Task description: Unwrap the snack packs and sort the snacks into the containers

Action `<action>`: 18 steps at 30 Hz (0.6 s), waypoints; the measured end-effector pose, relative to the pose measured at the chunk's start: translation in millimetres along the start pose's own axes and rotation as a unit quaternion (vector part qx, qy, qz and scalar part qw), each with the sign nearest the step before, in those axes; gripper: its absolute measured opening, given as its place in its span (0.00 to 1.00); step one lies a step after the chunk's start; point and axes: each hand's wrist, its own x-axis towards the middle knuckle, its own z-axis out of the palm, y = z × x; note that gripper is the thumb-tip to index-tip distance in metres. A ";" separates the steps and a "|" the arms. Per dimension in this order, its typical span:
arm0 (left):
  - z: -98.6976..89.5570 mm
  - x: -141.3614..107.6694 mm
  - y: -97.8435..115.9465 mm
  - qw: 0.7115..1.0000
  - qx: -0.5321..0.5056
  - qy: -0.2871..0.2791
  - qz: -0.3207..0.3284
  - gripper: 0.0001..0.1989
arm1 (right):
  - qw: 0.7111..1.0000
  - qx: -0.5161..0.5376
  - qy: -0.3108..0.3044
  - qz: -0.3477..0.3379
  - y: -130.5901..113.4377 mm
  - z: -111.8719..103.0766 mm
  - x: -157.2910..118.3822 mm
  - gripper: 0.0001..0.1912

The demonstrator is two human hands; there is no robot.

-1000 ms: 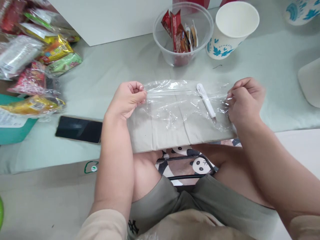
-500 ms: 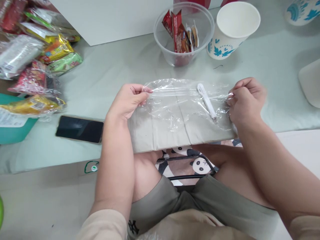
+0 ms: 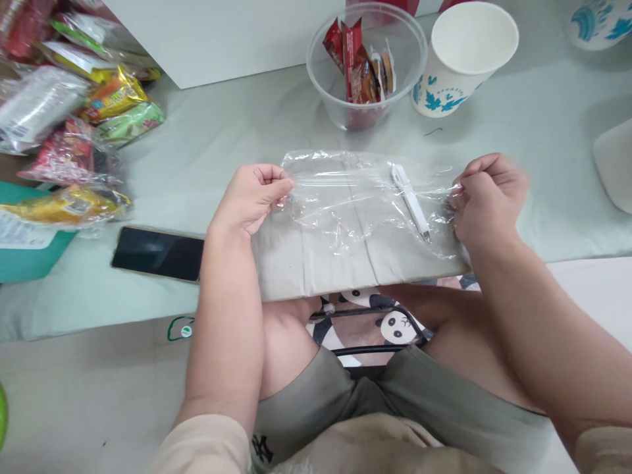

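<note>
Stretched between my hands is a clear plastic zip bag [image 3: 340, 214], its seal strip running across near the far edge. My left hand [image 3: 254, 197] pinches the bag's left end between thumb and fingers. At the other end, my right hand [image 3: 486, 194] is closed on the bag's right side. A slim white pen-like object [image 3: 411, 203] with a metal tip lies slanted at the bag's right part; it looks to be inside, seen through the plastic. The bag is just above the table's near edge.
A clear round tub [image 3: 323, 89] holds red-wrapped snacks. Beside it stands a white paper cup [image 3: 471, 39] with blue leaves. A dark phone [image 3: 158, 253] lies left of my forearm. Packaged snacks [image 3: 64, 105] pile up at the far left. A white box [image 3: 222, 39] stands behind.
My left hand's fingers have curled in a little at the bag's left end. The bag's film has shifted slightly; both hands keep their grip.
</note>
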 end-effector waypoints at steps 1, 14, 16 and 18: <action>0.0 0.8 -0.8 1.000 -0.005 0.000 0.002 0.12 | 1.000 -0.004 0.001 0.000 0.2 -0.3 0.3 0.06; 11.5 -3.7 8.2 0.987 -0.064 -0.119 -0.091 0.11 | 1.000 -0.016 -0.010 0.002 -7.6 1.2 -3.6 0.06; 11.1 -1.4 6.7 0.993 -0.058 -0.075 -0.075 0.07 | 1.000 -0.006 -0.012 0.002 -8.4 1.4 -2.9 0.05; 10.5 0.8 5.0 0.996 -0.075 -0.011 -0.057 0.06 | 1.000 0.005 -0.008 -0.001 -8.4 1.8 -2.0 0.06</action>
